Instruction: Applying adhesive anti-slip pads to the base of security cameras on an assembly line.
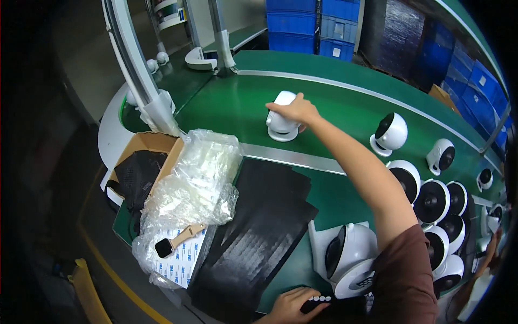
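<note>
My right hand (pixel 295 110) is stretched far forward over the green conveyor belt, its fingers wrapped round the head of a white desk fan (pixel 283 128). The fan's round base rests on the belt. Low in the view, my left hand (pixel 294 306) pinches a small black piece bearing a row of white round pads (pixel 319 298). Between my arms a white fan with a black front (pixel 353 251) lies tilted on a white support (pixel 318 237), its round base toward me. My right sleeve hides part of that area.
Black sheets (pixel 253 232) lie stacked left of centre. Beside them are clear plastic wrap (pixel 189 189), a watch (pixel 164 247) and a cardboard box (pixel 175 154). Several fans (pixel 431 201) crowd the right; others (pixel 396 132) stand on the belt. Blue crates (pixel 291 24) stand behind.
</note>
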A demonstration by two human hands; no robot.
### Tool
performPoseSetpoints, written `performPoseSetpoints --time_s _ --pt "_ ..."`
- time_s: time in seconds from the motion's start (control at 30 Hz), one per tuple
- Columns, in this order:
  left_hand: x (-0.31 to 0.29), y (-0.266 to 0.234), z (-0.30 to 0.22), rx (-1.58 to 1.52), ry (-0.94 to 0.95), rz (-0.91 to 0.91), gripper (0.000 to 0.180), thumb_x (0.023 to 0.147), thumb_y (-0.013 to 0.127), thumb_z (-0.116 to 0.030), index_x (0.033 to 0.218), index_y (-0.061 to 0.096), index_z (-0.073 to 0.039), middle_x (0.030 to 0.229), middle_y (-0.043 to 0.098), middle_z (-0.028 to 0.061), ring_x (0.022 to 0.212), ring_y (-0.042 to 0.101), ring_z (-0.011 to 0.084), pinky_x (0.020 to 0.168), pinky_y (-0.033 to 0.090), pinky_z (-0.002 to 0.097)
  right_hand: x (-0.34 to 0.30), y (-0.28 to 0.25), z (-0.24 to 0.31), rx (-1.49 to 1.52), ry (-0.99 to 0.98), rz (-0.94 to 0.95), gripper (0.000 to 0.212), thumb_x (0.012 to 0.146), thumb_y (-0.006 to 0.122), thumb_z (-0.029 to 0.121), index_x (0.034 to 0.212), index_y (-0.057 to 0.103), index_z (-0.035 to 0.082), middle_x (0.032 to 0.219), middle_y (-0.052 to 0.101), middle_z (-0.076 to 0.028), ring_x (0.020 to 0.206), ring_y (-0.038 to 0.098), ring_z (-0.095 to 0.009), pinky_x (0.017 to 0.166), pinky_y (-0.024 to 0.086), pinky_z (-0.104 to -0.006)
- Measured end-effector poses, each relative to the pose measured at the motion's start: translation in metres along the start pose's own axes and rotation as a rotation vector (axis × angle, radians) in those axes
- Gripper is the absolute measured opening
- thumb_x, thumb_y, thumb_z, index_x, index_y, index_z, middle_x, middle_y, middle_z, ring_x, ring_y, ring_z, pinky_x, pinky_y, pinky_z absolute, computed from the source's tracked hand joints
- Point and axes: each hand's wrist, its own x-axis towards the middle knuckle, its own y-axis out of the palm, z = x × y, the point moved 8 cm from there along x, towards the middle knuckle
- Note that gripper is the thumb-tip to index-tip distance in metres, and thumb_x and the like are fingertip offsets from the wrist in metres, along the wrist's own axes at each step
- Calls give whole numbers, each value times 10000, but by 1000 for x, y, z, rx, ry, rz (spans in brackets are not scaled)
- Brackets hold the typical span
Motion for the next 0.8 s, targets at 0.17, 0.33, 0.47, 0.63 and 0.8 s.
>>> performPoseSetpoints --time_s 0.17,0.33,0.47,0.63,0.8 --pt "4 3 6 -98 -63 80 218 708 719 -129 849 612 -3 786 633 98 724 622 179 638 479 274 -35 -24 1 93 -134 520 659 538 662 333 1119 497 69 960 585 -195 829 602 -310 648 525 -477" --pt "2 2 6 -80 21 59 213 752 669 -237 816 572 -59 743 596 69 671 608 215 579 472 291 -85 -43 -25 209 -119 605 752 517 586 190 1241 418 72 960 596 -172 810 626 -287 676 515 -495" --pt "-1 6 6 -54 37 45 239 758 656 -281 786 564 -62 738 607 58 653 611 221 572 476 298 -104 -51 -14 299 -72 480 656 583 638 368 1150 490 73 1047 521 -193 909 565 -335 590 542 -417" --pt "-5 4 9 -75 22 50 249 756 652 -284 790 561 -54 754 616 76 663 612 233 574 470 312 -128 -25 54 270 -197 444 666 589 622 503 1092 556 71 1018 535 -225 747 622 -323 482 546 -288" --pt "-8 4 7 -89 11 39 267 766 636 -297 806 557 -45 771 618 94 692 610 251 598 467 320 -146 -11 150 322 -542 357 544 684 536 520 1090 565 160 1048 567 -126 873 609 -297 627 546 -403"
